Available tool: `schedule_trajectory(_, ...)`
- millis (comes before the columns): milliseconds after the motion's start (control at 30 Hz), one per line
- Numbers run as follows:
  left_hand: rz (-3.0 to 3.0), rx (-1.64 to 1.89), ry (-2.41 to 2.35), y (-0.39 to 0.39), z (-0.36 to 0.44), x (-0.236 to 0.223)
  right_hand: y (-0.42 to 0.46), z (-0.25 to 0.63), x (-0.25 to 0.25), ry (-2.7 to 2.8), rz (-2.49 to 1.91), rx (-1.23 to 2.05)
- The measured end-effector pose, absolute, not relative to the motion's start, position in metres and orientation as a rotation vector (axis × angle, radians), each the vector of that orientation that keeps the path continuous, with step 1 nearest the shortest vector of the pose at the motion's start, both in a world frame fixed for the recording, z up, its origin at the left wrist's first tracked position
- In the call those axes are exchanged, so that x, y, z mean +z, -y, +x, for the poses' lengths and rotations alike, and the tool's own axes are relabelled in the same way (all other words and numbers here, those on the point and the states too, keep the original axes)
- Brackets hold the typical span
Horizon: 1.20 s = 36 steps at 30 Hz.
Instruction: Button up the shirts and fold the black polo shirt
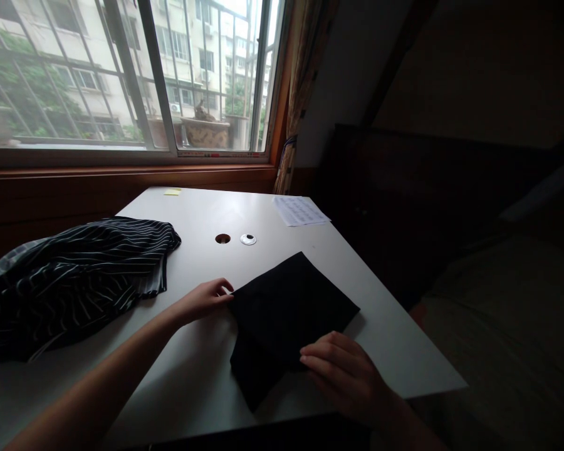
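A folded piece of black cloth [294, 300], perhaps a garment, lies on the white table in front of me. Its upper layer spreads out as a rough square, and a narrower part sticks out beneath it toward the near edge. My left hand [210, 295] pinches the cloth's left corner between thumb and fingers. At the near right edge, my right hand [345, 369] has its fingers closed on the cloth. The right thumb is mostly hidden. To the left of my left forearm lies a crumpled black garment with white stripes [98, 263].
The white table [192, 216] has an open cable hole [222, 238] and a loose round cover [248, 239] beside it. Printed paper [301, 211] and yellow sticky notes [172, 191] lie along the far edge. Beyond stand a barred window [122, 75] and a curtain [301, 81].
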State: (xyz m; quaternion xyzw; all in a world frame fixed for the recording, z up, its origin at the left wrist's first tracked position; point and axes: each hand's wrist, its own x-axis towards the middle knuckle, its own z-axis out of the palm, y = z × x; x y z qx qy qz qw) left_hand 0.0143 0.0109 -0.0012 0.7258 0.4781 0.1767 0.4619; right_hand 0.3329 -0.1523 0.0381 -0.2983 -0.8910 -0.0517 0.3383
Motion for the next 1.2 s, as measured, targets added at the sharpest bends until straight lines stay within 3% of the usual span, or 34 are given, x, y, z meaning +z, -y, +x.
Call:
schedule_trajectory(400,1.657,0.373,-1.177,-0.019,0.034,0.003,0.153,0.330,0.044,2.327,-0.747,-0.150)
schedule_trajectory(767,1.247,0.716,-1.079,-0.010,0.037,0.032,0.157,0.317,0.036,2.342,-0.638,-0.135)
schedule_trajectory(1200,2.158,0.426,-1.224,0.011,0.011,0.003,0.148,0.296,0.008,2.551,-0.564,0.049)
